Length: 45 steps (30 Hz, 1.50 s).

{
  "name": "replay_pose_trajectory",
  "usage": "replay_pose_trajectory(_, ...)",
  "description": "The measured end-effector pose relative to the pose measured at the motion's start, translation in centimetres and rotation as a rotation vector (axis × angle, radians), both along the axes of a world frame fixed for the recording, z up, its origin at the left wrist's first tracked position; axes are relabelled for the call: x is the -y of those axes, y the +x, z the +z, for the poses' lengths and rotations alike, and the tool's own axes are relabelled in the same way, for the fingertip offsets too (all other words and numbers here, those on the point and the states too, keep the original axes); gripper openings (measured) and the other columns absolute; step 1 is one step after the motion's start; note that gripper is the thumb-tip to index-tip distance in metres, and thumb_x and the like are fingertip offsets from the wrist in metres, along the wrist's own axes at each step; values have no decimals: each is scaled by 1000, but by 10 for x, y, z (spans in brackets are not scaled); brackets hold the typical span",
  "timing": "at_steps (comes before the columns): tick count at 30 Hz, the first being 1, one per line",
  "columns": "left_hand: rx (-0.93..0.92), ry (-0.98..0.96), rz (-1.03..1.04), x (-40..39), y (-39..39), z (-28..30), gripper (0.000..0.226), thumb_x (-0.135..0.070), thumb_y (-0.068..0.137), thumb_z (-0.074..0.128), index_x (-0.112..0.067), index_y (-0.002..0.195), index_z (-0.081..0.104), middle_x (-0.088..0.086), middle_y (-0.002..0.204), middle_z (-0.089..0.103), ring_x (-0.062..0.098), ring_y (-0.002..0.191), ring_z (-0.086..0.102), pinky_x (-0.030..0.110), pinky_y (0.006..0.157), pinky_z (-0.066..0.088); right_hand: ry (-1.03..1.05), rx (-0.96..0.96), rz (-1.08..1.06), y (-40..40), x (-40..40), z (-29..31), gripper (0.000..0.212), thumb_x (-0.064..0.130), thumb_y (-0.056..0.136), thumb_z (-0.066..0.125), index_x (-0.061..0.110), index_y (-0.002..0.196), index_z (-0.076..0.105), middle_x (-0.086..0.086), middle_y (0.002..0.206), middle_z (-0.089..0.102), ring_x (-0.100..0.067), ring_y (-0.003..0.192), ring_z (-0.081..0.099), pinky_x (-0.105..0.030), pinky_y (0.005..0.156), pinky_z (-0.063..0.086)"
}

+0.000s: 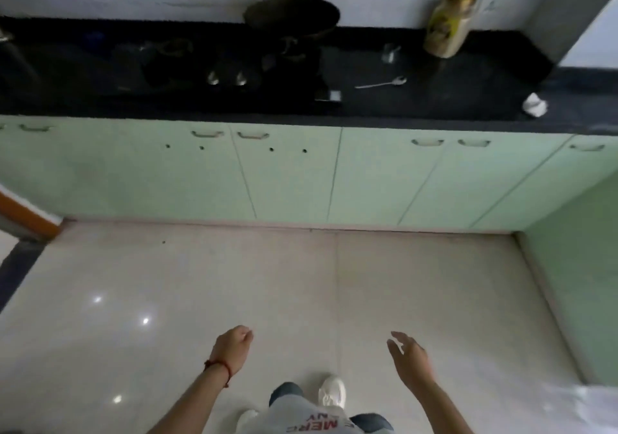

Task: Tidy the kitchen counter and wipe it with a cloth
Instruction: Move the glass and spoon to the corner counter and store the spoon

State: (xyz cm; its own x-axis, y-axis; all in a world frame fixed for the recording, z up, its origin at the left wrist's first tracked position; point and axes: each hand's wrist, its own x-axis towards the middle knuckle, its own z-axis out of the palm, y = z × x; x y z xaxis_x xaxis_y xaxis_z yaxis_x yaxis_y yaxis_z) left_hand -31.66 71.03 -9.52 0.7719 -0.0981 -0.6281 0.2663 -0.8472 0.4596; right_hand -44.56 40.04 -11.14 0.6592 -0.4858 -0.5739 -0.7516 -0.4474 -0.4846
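Dark counter [434, 106] ahead, well apart from me: cloth [535, 105] at right end, spoon [381, 83] mid-right, bottle [448, 19] against wall. Left hand [230, 350] loosely curled, right hand [409, 358] open; both empty, nothing reached yet.

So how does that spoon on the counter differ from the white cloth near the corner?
The spoon is thin, shiny metal lying flat and straight; the cloth is white, soft and crumpled into a lump. The spoon sits mid-counter, the cloth further right by the front edge. Both rest loose on the dark counter, untouched by either hand.
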Motion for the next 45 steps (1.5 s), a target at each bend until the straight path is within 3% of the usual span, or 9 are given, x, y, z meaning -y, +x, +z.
replay_pose_trajectory(6,-8,-54,-155,114,41,-1,23,-20,91,48,-6,77,60,15,84,66,23,78,54,26,67,34,28,-61,-312,-52,63,-5,34,22,93,48,8,123,55,-15,125,61,-28,115,56,-28,92,41)
replay_pose_trajectory(11,-34,-40,-154,159,68,-14,27,-21,88,50,-10,64,55,14,73,66,30,76,62,31,64,42,75,-31,-427,-30,107,-6,34,19,93,49,4,123,55,-18,125,60,-29,114,57,-29,92,41)
replay_pose_trajectory(16,-75,-61,-21,185,112,-23,29,-37,68,43,-13,56,55,9,60,62,24,61,55,30,61,41,83,49,-386,47,168,-4,35,24,94,48,7,123,55,-17,124,61,-30,113,58,-32,92,43)
replay_pose_trajectory(19,-107,-77,75,208,152,-35,26,-23,86,51,-8,66,60,14,71,67,26,67,59,35,73,49,69,55,-359,100,211,-5,34,26,93,47,10,122,56,-16,122,63,-30,113,59,-33,92,45)
replay_pose_trajectory(24,-99,-99,147,270,225,-33,26,-17,87,51,-9,64,60,18,77,68,29,71,61,37,76,50,44,4,-295,164,272,-2,33,27,94,47,11,122,56,-12,121,64,-26,111,60,-33,92,47)
replay_pose_trajectory(32,-23,-208,-5,411,335,2,22,-19,89,48,-7,82,65,10,79,65,29,85,64,29,74,43,34,-54,-324,228,348,-2,35,24,94,46,9,125,54,-13,126,61,-28,115,57,-30,92,43)
replay_pose_trajectory(36,33,-264,-19,453,373,15,22,-18,90,48,-16,70,58,9,80,66,25,80,63,27,73,43,41,-51,-307,266,382,0,32,19,93,49,6,121,56,-16,122,63,-28,112,59,-29,88,44)
replay_pose_trajectory(42,88,-249,98,474,396,22,19,-19,90,50,-8,96,64,15,99,70,28,97,64,32,83,47,52,75,-107,362,441,33,30,22,93,50,9,119,59,-13,118,66,-26,108,62,-24,80,44)
replay_pose_trajectory(45,145,-280,159,484,400,38,19,-16,89,53,-7,101,64,13,101,70,24,98,63,26,80,44,101,204,10,418,463,67,23,18,92,50,13,111,64,-9,106,70,-24,101,64,-33,86,50)
